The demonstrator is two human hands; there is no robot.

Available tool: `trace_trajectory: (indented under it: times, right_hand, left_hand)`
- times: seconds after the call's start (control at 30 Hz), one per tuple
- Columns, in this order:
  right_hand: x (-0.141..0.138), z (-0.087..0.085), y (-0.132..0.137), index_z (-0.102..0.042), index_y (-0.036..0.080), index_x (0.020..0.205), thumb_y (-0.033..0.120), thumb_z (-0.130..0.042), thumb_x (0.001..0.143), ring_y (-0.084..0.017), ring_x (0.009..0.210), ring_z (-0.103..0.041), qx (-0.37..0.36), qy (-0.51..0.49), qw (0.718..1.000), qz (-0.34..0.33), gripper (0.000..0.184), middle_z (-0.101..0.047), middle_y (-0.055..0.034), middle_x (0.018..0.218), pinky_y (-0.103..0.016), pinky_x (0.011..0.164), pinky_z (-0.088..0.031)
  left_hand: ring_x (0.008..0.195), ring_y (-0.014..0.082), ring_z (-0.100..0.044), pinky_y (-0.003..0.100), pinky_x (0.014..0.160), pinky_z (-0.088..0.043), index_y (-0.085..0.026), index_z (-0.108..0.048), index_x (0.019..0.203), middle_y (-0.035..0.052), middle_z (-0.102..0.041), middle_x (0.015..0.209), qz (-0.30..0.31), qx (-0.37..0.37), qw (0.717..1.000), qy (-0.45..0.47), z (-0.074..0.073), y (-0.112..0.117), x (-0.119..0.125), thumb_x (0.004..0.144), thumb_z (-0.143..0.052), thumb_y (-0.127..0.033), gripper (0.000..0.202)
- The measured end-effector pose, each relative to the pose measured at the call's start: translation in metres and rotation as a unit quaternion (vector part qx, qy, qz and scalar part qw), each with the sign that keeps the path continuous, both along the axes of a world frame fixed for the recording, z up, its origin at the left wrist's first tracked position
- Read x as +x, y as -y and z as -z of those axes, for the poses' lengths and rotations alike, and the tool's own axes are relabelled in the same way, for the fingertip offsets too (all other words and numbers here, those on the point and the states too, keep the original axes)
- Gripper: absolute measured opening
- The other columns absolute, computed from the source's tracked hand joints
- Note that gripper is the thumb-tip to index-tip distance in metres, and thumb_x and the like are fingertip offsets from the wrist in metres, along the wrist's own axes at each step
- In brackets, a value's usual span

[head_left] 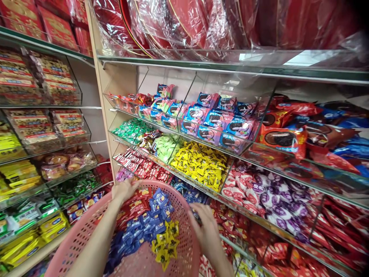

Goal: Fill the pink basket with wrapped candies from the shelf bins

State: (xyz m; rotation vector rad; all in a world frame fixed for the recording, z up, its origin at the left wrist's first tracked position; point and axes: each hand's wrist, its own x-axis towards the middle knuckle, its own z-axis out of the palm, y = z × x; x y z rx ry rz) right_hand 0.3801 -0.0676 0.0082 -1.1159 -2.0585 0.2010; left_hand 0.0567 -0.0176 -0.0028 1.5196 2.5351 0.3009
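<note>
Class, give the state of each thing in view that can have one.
Pink basket, partly filled, floor showing
Left grip, curled over the rim
Right grip, at the right side; hold unclear
Red packets inside, wrapped, loose
Blue packets inside, wrapped, loose
Yellow packets inside, wrapped, loose
Shelved yellow sweets, wrapped, heaped
Top-shelf red items, covered in clear plastic

Purple-white candy wrapper [257, 187]: "皮" legible | lettering elsewhere: too small or blurred to read

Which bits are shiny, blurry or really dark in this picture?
Head view: white glare on the plastic wrap and the top shelf's clear edge; head view: right hand looks slightly blurred; head view: right-hand corners fade to black.
</note>
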Motion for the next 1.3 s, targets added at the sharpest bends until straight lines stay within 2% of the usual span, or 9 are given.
trace_trajectory:
  times: [0.07, 0.17, 0.3, 0.5, 0.63, 0.8, 1.1, 1.2, 1.3]
  right_hand:
    - [0.010, -0.030, -0.006, -0.058, 0.023, 0.108, 0.030, -0.041, 0.089, -0.021, 0.100, -0.054, 0.072, 0.019, 0.996, 0.040, 0.026, -0.062, -0.0082, 0.107, -0.038, 0.089, -0.039]
    - [0.019, -0.073, -0.018, -0.057, 0.021, 0.110, 0.030, -0.042, 0.089, -0.027, 0.108, -0.048, 0.169, 0.061, 0.972, 0.151, 0.027, -0.060, -0.0110, 0.113, -0.047, 0.093, -0.029]
    - [0.019, -0.103, -0.036, -0.058, 0.017, 0.108, 0.021, -0.041, 0.089, -0.029, 0.116, -0.042, 0.207, 0.163, 0.941, 0.210, 0.026, -0.062, -0.0128, 0.108, -0.056, 0.097, -0.016]
    - [0.018, -0.106, -0.047, -0.065, 0.014, 0.084, 0.000, -0.042, 0.079, -0.031, 0.113, -0.043, 0.187, 0.308, 0.907, 0.219, 0.027, -0.064, -0.0148, 0.087, -0.061, 0.102, -0.008]
    - [0.019, -0.107, -0.047, -0.066, 0.017, 0.072, -0.001, -0.045, 0.077, -0.030, 0.101, -0.047, 0.195, 0.355, 0.888, 0.215, 0.027, -0.063, -0.0125, 0.077, -0.062, 0.102, -0.009]
    - [0.019, -0.109, -0.050, -0.065, 0.017, 0.071, 0.002, -0.045, 0.079, -0.026, 0.085, -0.049, 0.201, 0.385, 0.871, 0.230, 0.027, -0.061, -0.0099, 0.073, -0.062, 0.102, -0.008]
    - [0.024, -0.104, -0.058, -0.061, 0.016, 0.068, 0.003, -0.044, 0.081, -0.019, 0.081, -0.047, 0.202, 0.356, 0.883, 0.229, 0.024, -0.058, -0.0040, 0.073, -0.057, 0.100, -0.006]
    - [0.026, -0.112, -0.055, -0.061, 0.016, 0.073, 0.010, -0.042, 0.085, -0.019, 0.085, -0.049, 0.234, 0.272, 0.911, 0.205, 0.023, -0.060, -0.0042, 0.078, -0.055, 0.099, -0.009]
    - [0.022, -0.123, -0.039, -0.063, 0.019, 0.087, 0.021, -0.044, 0.088, -0.020, 0.093, -0.051, 0.256, 0.147, 0.945, 0.139, 0.019, -0.063, -0.0044, 0.091, -0.051, 0.099, -0.016]
  left_hand:
    - [0.101, 0.0331, -0.059, 0.043, 0.084, -0.040, -0.020, -0.054, 0.117, 0.0170, -0.067, 0.105, -0.004, -0.002, 1.000, 0.003, 0.001, 0.001, -0.002, 0.078, -0.024, -0.066, 0.068]
    - [0.100, 0.0328, -0.060, 0.043, 0.084, -0.040, -0.020, -0.054, 0.118, 0.0168, -0.067, 0.104, -0.007, -0.003, 1.000, 0.006, 0.002, 0.001, -0.003, 0.077, -0.024, -0.067, 0.070]
    - [0.104, 0.0335, -0.058, 0.044, 0.086, -0.039, -0.020, -0.053, 0.119, 0.0164, -0.065, 0.110, -0.002, 0.005, 1.000, 0.003, 0.001, 0.000, -0.001, 0.077, -0.023, -0.067, 0.070]
    - [0.105, 0.0324, -0.057, 0.043, 0.087, -0.039, -0.020, -0.052, 0.121, 0.0166, -0.064, 0.111, -0.009, 0.008, 1.000, 0.002, 0.002, 0.002, -0.001, 0.077, -0.023, -0.068, 0.071]
    - [0.102, 0.0321, -0.059, 0.043, 0.086, -0.040, -0.020, -0.054, 0.119, 0.0171, -0.066, 0.107, -0.010, 0.007, 1.000, -0.003, 0.004, 0.004, -0.003, 0.077, -0.022, -0.068, 0.071]
    - [0.099, 0.0315, -0.060, 0.041, 0.083, -0.041, -0.020, -0.057, 0.113, 0.0166, -0.067, 0.103, -0.008, 0.005, 1.000, -0.011, 0.001, 0.007, -0.003, 0.078, -0.023, -0.065, 0.066]
    - [0.099, 0.0312, -0.061, 0.042, 0.084, -0.041, -0.020, -0.058, 0.107, 0.0154, -0.068, 0.101, -0.013, 0.002, 1.000, -0.018, -0.001, 0.008, -0.002, 0.078, -0.023, -0.067, 0.065]
    - [0.098, 0.0313, -0.061, 0.042, 0.084, -0.041, -0.020, -0.056, 0.110, 0.0154, -0.068, 0.102, -0.005, -0.001, 1.000, -0.017, -0.001, 0.007, -0.001, 0.077, -0.022, -0.070, 0.069]
    - [0.097, 0.0314, -0.061, 0.042, 0.083, -0.041, -0.020, -0.055, 0.112, 0.0157, -0.067, 0.103, -0.002, -0.002, 1.000, -0.019, 0.000, 0.007, -0.002, 0.077, -0.020, -0.070, 0.070]
